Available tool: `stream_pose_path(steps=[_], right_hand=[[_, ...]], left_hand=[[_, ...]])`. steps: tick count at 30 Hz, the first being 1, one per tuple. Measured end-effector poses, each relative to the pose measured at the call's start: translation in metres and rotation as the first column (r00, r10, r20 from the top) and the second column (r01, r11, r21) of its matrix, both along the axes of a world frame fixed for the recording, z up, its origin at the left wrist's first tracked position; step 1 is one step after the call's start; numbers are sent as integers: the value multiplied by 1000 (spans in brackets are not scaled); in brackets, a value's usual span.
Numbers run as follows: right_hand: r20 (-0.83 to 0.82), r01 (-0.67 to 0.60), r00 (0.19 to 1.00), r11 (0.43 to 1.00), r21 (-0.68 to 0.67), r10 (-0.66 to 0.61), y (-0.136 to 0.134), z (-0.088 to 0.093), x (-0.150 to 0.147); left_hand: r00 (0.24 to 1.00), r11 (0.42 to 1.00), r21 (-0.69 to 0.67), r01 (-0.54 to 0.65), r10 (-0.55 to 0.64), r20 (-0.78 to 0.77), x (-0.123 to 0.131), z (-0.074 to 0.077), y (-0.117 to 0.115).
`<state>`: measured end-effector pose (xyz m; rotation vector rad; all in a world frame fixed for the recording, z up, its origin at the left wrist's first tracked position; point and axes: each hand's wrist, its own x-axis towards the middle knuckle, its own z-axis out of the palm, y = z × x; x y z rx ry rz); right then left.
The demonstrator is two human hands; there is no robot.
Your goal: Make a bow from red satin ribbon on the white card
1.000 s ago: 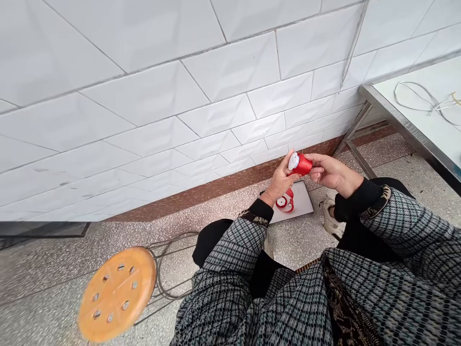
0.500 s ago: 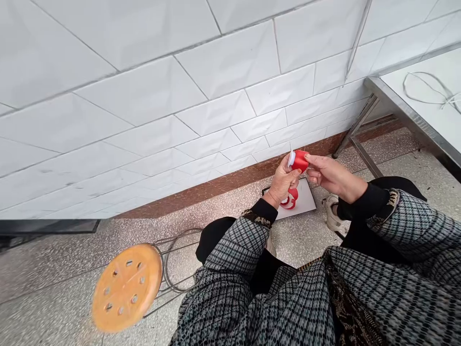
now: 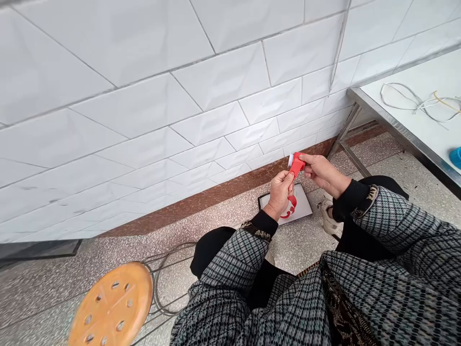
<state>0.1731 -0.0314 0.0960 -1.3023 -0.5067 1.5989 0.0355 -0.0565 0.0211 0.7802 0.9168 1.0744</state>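
Red ribbon (image 3: pixel 297 166) partly drawn off its spool (image 3: pixel 291 159); the remainder, amount unclear, appears wound. The left hand (image 3: pixel 281 190) pinches the strip, whose loose loops show against the tray (image 3: pixel 304 201). The right hand (image 3: pixel 324 175) grips the spool in mid-air, white end leftward, long axis roughly level, left to right.

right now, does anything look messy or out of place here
Mostly the pale cable: it lies in loose, tangled loops on the table, untidy rather than neatly coiled. Red ribbon also curls loosely below the left hand. I see no spill.
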Motion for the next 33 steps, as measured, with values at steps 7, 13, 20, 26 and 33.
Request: stream_pose_path(steps=[7, 13, 20, 26, 33], right_hand=[[-164, -6, 986, 992, -125, -15, 0, 2, 0], [-225, -17, 974, 992, -125, -12, -2, 1, 2], [-166, 31, 985, 997, -75, -43, -3, -1, 2], [-295, -33, 955, 995, -95, 3, -3, -2, 4], [-352, -209, 928, 952, -221, 122, 0, 2, 12]], left_hand=[[995, 994, -28, 103, -103, -4, -2, -6, 6], [981, 982, -24, 189, -188, 41, -2, -7, 4], [987, 987, 117, 107, -91, -132, -3, -12, 2], [991, 992, 44, 119, -117, -58, -1, -14, 4], [982, 978, 111, 180, -172, -72, -17, -8, 13]])
